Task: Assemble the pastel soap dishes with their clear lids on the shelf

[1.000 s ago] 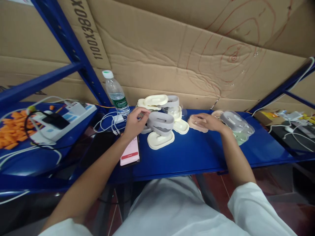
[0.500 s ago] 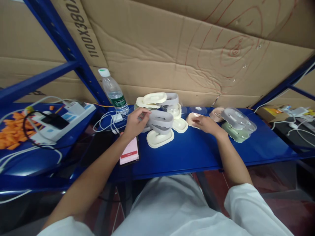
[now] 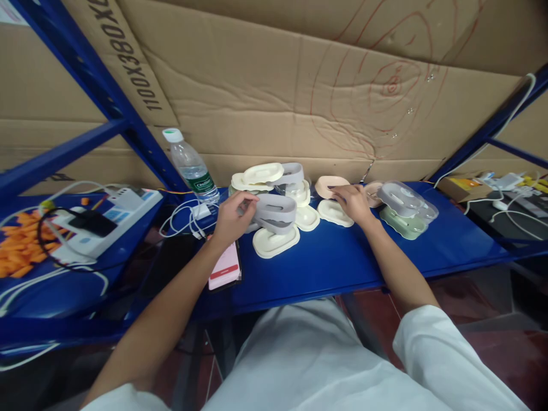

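Note:
My left hand [image 3: 234, 217] has its fingers curled against the left end of a grey oval box part [image 3: 276, 211] with a long slot, which sits tilted above other pieces. My right hand [image 3: 353, 202] is closed on the right end of a peach oval box part [image 3: 329, 185]. A cream oval tray [image 3: 336, 213] lies just below those fingers. Another cream tray [image 3: 276, 242] rests in front of the grey part, and a smaller cream piece [image 3: 307, 218] is to its right. Behind are stacked cream trays [image 3: 262, 172] and another grey part [image 3: 293, 172].
To the right stand a grey box with a clear cover [image 3: 400, 198], a green box [image 3: 403, 222] and a peach piece [image 3: 373, 194]. A water bottle [image 3: 192, 171], white cables [image 3: 175, 220], a phone [image 3: 225, 267] and a power strip [image 3: 115, 220] are on the left, near orange pieces [image 3: 25, 240].
My right hand has moved the peach part back and slightly left, and a cream tray now shows in front of it. My left hand stays at the grey part. The camera view has shifted slightly.

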### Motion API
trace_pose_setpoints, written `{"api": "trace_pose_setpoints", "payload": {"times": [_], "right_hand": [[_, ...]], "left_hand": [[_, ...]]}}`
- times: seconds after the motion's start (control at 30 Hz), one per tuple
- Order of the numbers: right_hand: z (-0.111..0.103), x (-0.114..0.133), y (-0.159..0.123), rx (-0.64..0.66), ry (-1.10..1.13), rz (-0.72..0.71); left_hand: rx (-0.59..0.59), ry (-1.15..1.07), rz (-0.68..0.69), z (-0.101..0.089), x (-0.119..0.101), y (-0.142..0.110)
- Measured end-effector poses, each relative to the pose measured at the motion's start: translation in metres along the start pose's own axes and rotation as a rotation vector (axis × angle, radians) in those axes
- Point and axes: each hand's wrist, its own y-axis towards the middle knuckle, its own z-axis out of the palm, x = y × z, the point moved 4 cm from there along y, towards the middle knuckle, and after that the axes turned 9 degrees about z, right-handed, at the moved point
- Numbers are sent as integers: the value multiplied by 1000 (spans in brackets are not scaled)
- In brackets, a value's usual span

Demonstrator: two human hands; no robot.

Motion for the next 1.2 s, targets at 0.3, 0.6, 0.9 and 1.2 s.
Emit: {"api": "trace_pose_setpoints", "payload": {"times": [0.3,0.6,0.9,1.2], "right_hand": [[18,6,-5,44,-15,4],[-68,-43,-15,-248,-185,299],[-73,-124,-41,-147,-335,726],[-38,-28,-11,-161,-235,224]], "left_hand": [[16,46,82,0,-5,0],[128,226,253,8,-10,-4],[127,252,269,9,-6,-8],[135,253,269,10,-9,-7]]}}
